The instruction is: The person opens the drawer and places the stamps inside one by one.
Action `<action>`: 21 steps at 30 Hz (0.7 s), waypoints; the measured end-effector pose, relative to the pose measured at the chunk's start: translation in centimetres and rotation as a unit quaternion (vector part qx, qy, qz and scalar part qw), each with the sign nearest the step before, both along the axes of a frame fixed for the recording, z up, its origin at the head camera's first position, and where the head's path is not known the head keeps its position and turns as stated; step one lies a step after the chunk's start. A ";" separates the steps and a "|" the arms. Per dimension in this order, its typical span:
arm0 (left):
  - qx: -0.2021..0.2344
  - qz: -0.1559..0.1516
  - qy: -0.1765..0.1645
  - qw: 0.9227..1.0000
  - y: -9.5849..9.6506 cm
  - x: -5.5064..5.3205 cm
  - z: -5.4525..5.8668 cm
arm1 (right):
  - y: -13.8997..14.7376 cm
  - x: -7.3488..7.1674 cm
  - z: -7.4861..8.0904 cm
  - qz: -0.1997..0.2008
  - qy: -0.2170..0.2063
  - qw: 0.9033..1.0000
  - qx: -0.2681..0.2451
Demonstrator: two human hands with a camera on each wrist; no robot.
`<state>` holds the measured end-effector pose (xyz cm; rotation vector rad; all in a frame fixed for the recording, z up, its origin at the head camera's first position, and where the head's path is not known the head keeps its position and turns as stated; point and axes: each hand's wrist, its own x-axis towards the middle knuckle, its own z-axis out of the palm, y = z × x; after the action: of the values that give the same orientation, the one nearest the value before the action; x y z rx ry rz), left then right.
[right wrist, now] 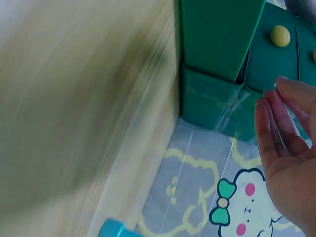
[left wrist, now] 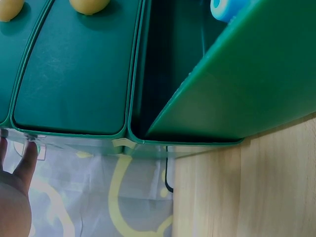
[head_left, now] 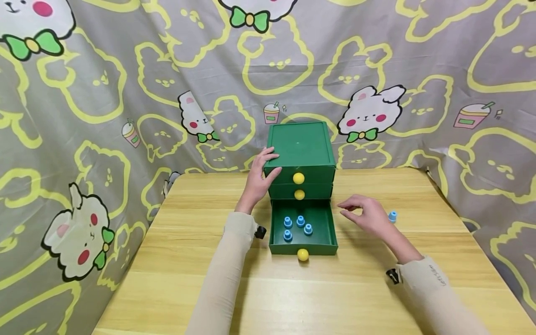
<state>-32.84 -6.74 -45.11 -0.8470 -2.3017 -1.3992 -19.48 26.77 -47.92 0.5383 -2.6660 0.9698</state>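
A green cabinet (head_left: 299, 144) with yellow knobs stands at the back of the table, its bottom drawer (head_left: 303, 250) pulled out. Inside that drawer stand several small blue stepped pegs (head_left: 300, 221). My left hand (head_left: 257, 179) rests on the cabinet's left side, fingers over the top edge and thumb by the front. To the right of the drawer, my right hand (head_left: 368, 215) hovers with nothing in it, fingers nearly straight and the thumb apart from them. One more blue peg (head_left: 392, 216) stands on the table just beyond the right hand.
The two upper drawers, with yellow knobs (head_left: 298, 178), are pushed in. A wooden table (head_left: 201, 200) lies under everything. Close behind it hangs a grey curtain (head_left: 293, 60) with cartoon prints, also along both sides.
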 end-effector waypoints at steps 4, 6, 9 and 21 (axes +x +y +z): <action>-0.005 0.001 -0.003 1.000 0.0 0.1 0.1 | 1.3 0.6 0.3 -0.011 0.023 1.000 0.001; -0.006 0.001 -0.006 1.000 0.1 0.1 0.1 | 1.9 0.8 0.4 -0.017 0.031 0.999 0.002; -0.003 -0.001 -0.005 1.000 0.1 0.1 0.0 | 2.9 1.1 0.6 -0.029 0.043 0.999 0.005; 0.001 -0.002 -0.003 1.000 -0.1 0.1 0.0 | 7.6 2.8 0.4 -0.089 0.028 0.995 0.018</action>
<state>-32.77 -6.81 -45.07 -0.8496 -2.3042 -1.4070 -16.71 34.36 -47.52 0.3239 -2.6326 0.8439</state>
